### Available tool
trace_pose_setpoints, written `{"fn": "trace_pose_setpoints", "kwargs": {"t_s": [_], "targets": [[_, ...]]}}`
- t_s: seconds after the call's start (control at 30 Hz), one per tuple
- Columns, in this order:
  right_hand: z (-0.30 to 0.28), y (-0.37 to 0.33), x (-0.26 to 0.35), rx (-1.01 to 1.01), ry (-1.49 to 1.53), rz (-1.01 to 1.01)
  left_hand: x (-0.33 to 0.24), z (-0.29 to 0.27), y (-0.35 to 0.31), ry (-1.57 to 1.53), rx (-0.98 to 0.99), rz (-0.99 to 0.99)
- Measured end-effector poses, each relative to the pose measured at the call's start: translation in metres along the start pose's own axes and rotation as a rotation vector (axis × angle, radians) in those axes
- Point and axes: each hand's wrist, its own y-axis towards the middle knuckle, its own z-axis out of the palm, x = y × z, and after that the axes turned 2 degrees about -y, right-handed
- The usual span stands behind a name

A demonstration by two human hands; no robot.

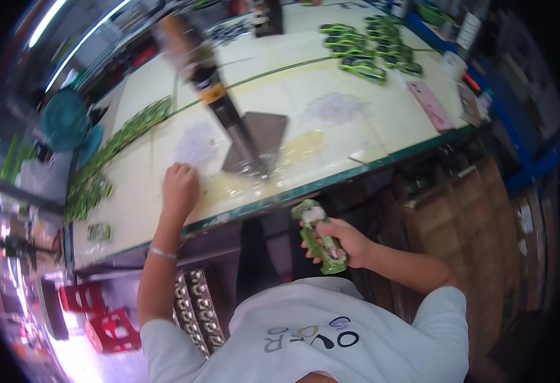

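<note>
My right hand (350, 240) is wrapped round a green plastic housing (308, 212), held in front of the table's edge. The housing is long, with a pale area at its upper end and an opening lower down. My left hand (181, 186) rests on the tabletop with its fingers curled in. Just beyond those fingers lies a pile of small clear pieces (196, 142); whether the fingers pinch one is hidden. A black tool with a yellow band (213, 94), blurred, stands tilted over a brown plate (272, 127) to the right of my left hand.
More green housings (355, 51) are grouped at the far right. Small green parts (133, 124) line the left side. A second clear pile (336, 108) and a pink flat object (430, 105) lie right. Red stools (111, 330) and a teal fan (63, 119) stand left.
</note>
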Motion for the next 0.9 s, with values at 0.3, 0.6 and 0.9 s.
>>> {"fn": "trace_pose_setpoints", "kwargs": {"t_s": [0.3,0.6,0.9], "targets": [[0.006,-0.008,0.014,-0.036,-0.11,-0.13,-0.01,-0.002,0.012,-0.054,-0.017,-0.131],[0.006,-0.008,0.011,-0.035,-0.134,-0.129,-0.01,0.009,0.006,-0.163,-0.112,-0.246],[0.0,-0.006,0.012,0.026,-0.035,-0.075,-0.015,-0.011,-0.016,-1.088,-0.233,-0.709]]}}
